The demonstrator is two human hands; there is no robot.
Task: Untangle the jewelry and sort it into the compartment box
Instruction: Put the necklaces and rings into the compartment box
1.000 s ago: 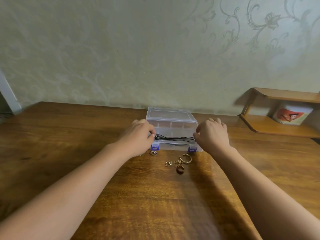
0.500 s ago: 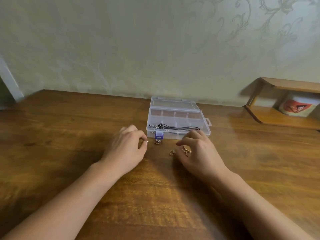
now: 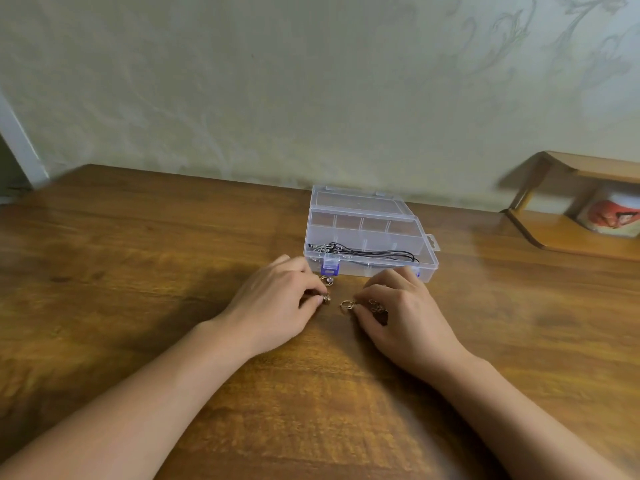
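The gold jewelry (image 3: 375,306) was largely hidden under the right hand (image 3: 401,313), which pinched it; a small piece (image 3: 326,298) was pinched by the left hand (image 3: 277,303), both just before the compartment box (image 3: 367,237).

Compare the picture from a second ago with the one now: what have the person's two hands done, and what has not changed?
Both hands came back from the box to the table. The left hand now pinches a small ring; the right hand grips the gold jewelry that lay loose, beside another ring. Unchanged: the box stays open, the black cord inside, one ring by its clasp.
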